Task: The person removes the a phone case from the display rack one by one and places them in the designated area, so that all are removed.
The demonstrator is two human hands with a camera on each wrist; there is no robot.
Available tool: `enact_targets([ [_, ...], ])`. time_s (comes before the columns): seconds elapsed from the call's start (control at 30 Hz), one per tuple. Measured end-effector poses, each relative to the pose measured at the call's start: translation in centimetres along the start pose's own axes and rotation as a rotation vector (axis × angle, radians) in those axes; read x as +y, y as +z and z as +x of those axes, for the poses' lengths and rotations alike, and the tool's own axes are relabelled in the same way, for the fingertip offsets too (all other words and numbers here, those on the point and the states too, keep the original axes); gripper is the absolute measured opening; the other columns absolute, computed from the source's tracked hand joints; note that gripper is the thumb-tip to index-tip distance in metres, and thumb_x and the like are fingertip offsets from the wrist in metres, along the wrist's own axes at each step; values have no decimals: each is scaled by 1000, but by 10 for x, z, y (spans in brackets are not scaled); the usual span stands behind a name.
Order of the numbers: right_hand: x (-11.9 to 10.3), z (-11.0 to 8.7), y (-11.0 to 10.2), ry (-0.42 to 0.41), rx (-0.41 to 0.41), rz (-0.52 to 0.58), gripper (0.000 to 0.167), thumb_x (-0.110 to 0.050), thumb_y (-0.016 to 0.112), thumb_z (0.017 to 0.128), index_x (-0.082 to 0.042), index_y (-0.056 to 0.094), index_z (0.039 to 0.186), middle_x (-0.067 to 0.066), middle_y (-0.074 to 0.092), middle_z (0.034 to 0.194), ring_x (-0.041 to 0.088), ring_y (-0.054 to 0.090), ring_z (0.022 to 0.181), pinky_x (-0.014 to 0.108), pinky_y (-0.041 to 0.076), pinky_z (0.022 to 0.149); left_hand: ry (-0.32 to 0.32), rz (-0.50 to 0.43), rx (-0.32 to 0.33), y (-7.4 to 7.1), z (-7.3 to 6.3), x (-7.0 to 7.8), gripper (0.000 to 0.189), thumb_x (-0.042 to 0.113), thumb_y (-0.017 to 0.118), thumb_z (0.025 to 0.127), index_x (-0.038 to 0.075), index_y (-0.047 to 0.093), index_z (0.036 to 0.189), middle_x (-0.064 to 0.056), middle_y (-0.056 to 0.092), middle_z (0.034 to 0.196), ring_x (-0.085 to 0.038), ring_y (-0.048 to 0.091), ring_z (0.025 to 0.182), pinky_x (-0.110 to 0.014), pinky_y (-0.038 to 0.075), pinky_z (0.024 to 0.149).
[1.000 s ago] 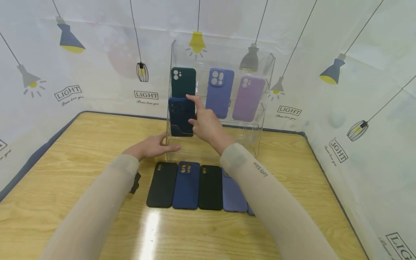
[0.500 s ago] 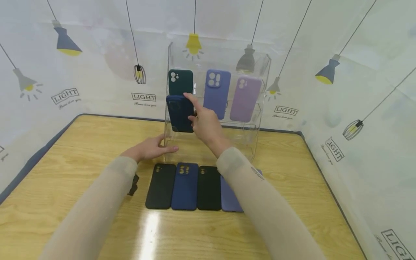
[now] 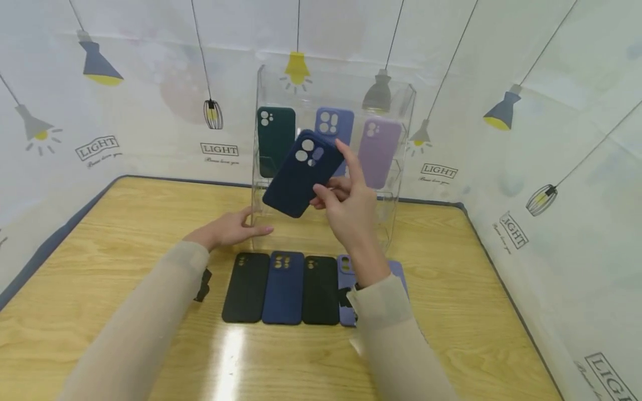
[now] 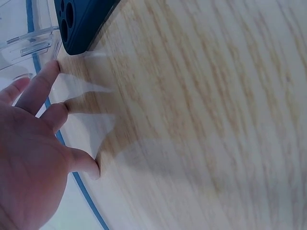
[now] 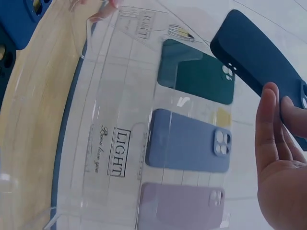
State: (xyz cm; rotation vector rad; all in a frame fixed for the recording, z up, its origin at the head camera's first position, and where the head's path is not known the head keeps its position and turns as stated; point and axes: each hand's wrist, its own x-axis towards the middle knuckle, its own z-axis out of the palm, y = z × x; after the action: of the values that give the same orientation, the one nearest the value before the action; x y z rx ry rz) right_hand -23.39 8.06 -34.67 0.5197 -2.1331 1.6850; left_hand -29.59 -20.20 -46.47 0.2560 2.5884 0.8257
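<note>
My right hand (image 3: 353,214) pinches a dark blue phone case (image 3: 293,181) between thumb and fingers, its index finger along the upper edge. The case is tilted in front of a clear tiered stand (image 3: 281,86), its camera cutouts at the top. On the stand's upper tier lean a dark green case (image 3: 273,150), a periwinkle case (image 3: 338,120), partly covered by the held one, and a lilac case (image 3: 381,150). My left hand (image 3: 228,228) rests at the stand's lower left side, fingers extended; they spread apart in the left wrist view.
In front of the stand, a row of phone cases lies on the wooden table (image 3: 125,250): a black one (image 3: 246,287), a navy one (image 3: 283,289), another black one (image 3: 321,292) and periwinkle ones (image 3: 346,264) partly behind my right wrist. A lamp-printed wall covering (image 3: 165,133) surrounds the table.
My right hand has lifted the dark blue case from in front of the green one and moved it rightward, tilting it. The green case is now uncovered. My left hand stays at the stand.
</note>
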Motion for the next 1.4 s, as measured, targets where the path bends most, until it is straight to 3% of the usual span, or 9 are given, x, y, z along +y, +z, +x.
enact_targets([
  [0.13, -5, -23, -13, 64, 49, 61, 86, 0, 75, 97, -46, 40, 161, 21, 76, 92, 23, 77, 69, 34, 67, 71, -5, -3, -8, -2, -2, 0, 122, 90, 51, 89, 13, 7, 173, -28, 33, 171, -52, 37, 155, -68, 32, 126],
  [0.3, -3, -42, -28, 93, 69, 98, 89, 5, 74, 96, -43, 40, 163, 27, 74, 89, 12, 75, 66, 35, 67, 70, -2, -1, -6, -3, -3, 0, 123, 92, 49, 89, 13, 7, 173, -30, 33, 170, -53, 37, 155, -68, 33, 126],
  [0.43, -1, -52, -41, 111, 50, 54, 89, 4, 74, 97, -44, 38, 163, 27, 76, 90, 11, 75, 66, 35, 67, 70, -5, -4, -2, -3, -2, -2, 124, 92, 50, 88, 14, 7, 173, -30, 36, 169, -52, 40, 153, -68, 35, 124],
  [0.57, 6, -61, -54, 169, 77, 90, 91, 6, 74, 96, -44, 38, 163, 28, 77, 93, 12, 76, 67, 37, 68, 71, -13, -5, 4, -2, -1, -4, 125, 93, 50, 87, 14, 7, 173, -29, 38, 168, -51, 41, 153, -68, 35, 125],
  [0.67, 16, -68, -66, 213, 108, 97, 92, 8, 73, 96, -43, 37, 164, 17, 79, 90, 13, 76, 66, 37, 68, 72, -8, 0, 5, -2, 0, -4, 125, 93, 50, 87, 15, 7, 173, -29, 38, 168, -51, 42, 152, -68, 35, 124],
  [0.83, 31, -75, -88, 273, 137, 88, 93, 8, 71, 97, -44, 34, 164, -7, 78, 83, 14, 76, 68, 34, 67, 72, 2, -11, 5, -1, 1, -3, 122, 92, 50, 88, 16, 6, 174, -30, 40, 167, -51, 45, 151, -68, 38, 122],
  [1.17, 52, -83, -143, 292, 293, 173, 81, 9, 69, 97, -27, 32, 160, 3, 76, 76, 18, 75, 60, 29, 66, 68, 15, -22, -3, 1, -1, 0, 119, 90, 50, 90, 18, 6, 174, -28, 44, 165, -51, 44, 151, -69, 36, 123],
  [1.4, 53, -82, -183, 331, 322, 21, 84, 7, 70, 97, -33, 37, 163, -2, 76, 78, 12, 74, 61, 22, 64, 67, 7, -25, -11, 0, -3, 2, 122, 91, 50, 89, 16, 5, 174, -28, 40, 167, -51, 42, 153, -69, 35, 124],
])
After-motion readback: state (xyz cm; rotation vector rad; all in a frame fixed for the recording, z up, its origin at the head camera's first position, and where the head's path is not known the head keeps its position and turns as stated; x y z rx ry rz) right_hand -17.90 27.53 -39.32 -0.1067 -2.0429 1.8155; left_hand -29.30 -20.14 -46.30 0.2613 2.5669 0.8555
